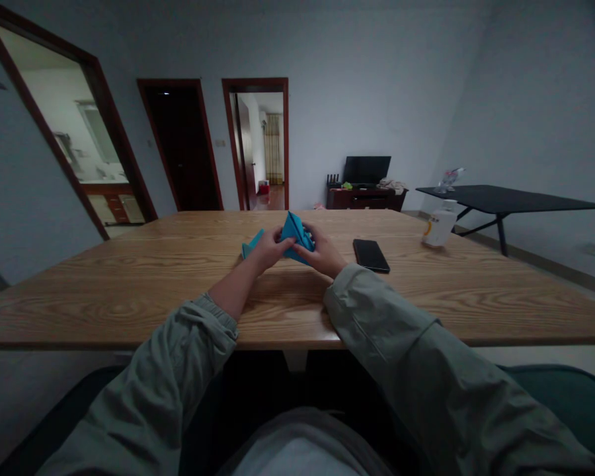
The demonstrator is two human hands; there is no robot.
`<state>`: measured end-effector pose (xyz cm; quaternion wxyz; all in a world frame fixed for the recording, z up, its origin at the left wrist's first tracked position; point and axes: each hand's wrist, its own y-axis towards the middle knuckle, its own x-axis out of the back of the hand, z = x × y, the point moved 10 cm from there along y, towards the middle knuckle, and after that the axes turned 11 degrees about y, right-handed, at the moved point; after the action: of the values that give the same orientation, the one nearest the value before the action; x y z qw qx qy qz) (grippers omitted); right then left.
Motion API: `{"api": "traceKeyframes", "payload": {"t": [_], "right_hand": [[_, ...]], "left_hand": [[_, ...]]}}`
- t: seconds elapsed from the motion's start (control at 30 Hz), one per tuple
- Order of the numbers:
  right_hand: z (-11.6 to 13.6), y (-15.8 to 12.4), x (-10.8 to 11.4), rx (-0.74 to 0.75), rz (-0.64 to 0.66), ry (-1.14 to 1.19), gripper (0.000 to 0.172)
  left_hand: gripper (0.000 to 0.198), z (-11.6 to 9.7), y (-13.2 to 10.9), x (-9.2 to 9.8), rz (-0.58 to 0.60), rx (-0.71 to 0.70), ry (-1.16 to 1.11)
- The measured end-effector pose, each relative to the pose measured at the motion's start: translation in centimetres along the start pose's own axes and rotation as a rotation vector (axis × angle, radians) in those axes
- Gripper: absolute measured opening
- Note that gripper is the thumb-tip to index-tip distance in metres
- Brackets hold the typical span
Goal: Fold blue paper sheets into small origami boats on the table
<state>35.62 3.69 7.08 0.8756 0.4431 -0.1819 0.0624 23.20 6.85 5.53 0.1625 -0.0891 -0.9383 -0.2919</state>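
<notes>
Between both hands, above the wooden table (pixel 168 291), is a piece of folded blue paper (pixel 292 228) with a pointed top and layered creases. My left hand (pixel 269 248) grips its left side, thumb pressed on the front. On the right side, my right hand (pixel 322 250) is closed around the paper with the thumb near the middle. A second blue folded piece (pixel 252 244) shows just behind and left of my left hand; whether it joins the held paper I cannot tell. The far fingers of both hands are partly hidden by the paper.
To the right of my right hand lies a black phone (pixel 371 256). A white bottle (pixel 439 226) stands farther right on the table. Beyond are a black folding table (pixel 510 198) and a dark cabinet (pixel 361 199) bearing a monitor (pixel 367 170).
</notes>
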Motion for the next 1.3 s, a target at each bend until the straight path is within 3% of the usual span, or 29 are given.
{"api": "traceKeyframes", "payload": {"t": [0.13, 0.3, 0.43, 0.67, 1.0, 1.3], "right_hand": [[-0.7, 0.2, 1.4, -0.046, -0.098, -0.009, 0.051], [-0.1, 0.3, 1.6, -0.095, -0.122, -0.170, 0.024], [-0.4, 0.2, 1.5, -0.160, -0.126, -0.211, 0.023], [0.0, 0.2, 0.8, -0.114, -0.091, -0.255, 0.018], [0.6, 0.1, 1.9, -0.285, -0.202, -0.486, 0.017], [-1.7, 0.0, 4.1, -0.297, -0.214, -0.493, 0.012]], "left_hand": [[0.022, -1.5, -0.5, 1.9, -0.156, -0.071, 0.268], [0.012, -3.2, -1.2, 2.7, -0.274, -0.164, 0.528], [0.009, -3.4, -1.4, 2.3, -0.304, -0.166, 0.622], [0.020, -3.9, -1.3, 1.0, -0.284, -0.145, 0.778], [0.021, -5.1, -1.5, 1.5, -0.377, -0.123, 0.824], [0.018, -2.8, -0.9, 5.2, -0.442, -0.122, 0.535]]}}
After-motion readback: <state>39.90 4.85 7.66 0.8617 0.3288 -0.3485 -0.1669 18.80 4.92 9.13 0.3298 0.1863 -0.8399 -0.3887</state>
